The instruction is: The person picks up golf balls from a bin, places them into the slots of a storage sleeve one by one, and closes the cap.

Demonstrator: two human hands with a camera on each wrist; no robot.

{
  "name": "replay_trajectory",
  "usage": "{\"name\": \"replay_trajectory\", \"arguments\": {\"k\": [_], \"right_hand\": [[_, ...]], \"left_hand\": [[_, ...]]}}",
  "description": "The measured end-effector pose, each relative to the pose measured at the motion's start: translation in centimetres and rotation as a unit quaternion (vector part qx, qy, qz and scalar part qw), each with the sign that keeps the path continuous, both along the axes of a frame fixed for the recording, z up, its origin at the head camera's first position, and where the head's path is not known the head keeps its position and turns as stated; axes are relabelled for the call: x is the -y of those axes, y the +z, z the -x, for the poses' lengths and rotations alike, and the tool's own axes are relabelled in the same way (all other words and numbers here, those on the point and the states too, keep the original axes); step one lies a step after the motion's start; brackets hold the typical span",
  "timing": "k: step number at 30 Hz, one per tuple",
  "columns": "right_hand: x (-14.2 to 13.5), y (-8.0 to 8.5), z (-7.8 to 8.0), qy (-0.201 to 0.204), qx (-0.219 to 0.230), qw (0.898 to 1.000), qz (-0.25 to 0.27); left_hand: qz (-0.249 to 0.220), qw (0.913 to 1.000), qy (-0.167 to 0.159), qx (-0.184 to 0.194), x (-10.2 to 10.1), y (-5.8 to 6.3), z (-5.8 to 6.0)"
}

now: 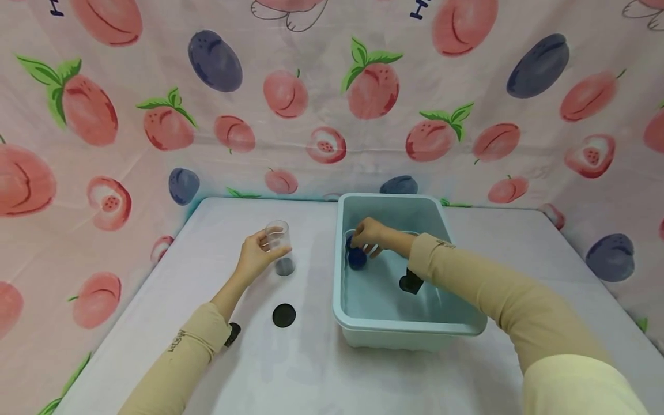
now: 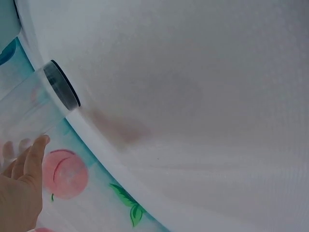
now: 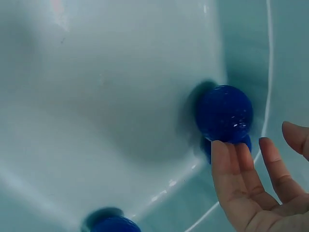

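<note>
My left hand point(image 1: 255, 256) grips a clear cylindrical container point(image 1: 277, 239) with a dark base, thumb on one side and fingers round the other. The left wrist view shows the container's dark end point(image 2: 63, 86) over the white table. Inside the teal basin, my right hand point(image 1: 372, 235) is at the far left corner, beside dark blue balls point(image 1: 357, 258). In the right wrist view its fingertips reach a shiny blue ball point(image 3: 224, 113), with the thumb held apart. A second ball point(image 3: 246, 143) is partly hidden behind the fingers. Another ball point(image 3: 116, 225) shows at the bottom edge.
A black round disc point(image 1: 284, 315) lies on the white table point(image 1: 290, 369), left of the basin point(image 1: 410, 326). Dark pieces hang at both wrists. Behind the table hangs a fruit-printed cloth point(image 1: 311, 75). The basin's raised rim surrounds my right hand.
</note>
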State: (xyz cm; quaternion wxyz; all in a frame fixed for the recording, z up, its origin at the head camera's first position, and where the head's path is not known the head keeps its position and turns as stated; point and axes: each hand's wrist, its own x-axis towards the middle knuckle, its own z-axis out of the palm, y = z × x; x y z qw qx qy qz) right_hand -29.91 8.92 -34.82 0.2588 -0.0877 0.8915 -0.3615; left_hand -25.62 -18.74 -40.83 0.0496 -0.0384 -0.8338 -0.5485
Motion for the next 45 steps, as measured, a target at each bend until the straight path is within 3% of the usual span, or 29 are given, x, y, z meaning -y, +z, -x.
{"name": "replay_trajectory", "arguments": {"k": [21, 36, 45], "right_hand": [[1.0, -2.1, -0.2, -0.028, 0.038, 0.999, -0.014], [1.0, -2.2, -0.2, -0.024, 0.051, 0.998, -0.005], [0.8, -1.3, -0.1, -0.003, 0.04, 0.999, -0.016]], "left_hand": [[-0.013, 0.9999, 0.002, 0.004, -0.1, -0.2, 0.2], [-0.005, 1.0, 0.005, -0.004, -0.2, -0.2, 0.2], [-0.004, 1.0, 0.005, -0.002, -0.1, -0.2, 0.1]]}}
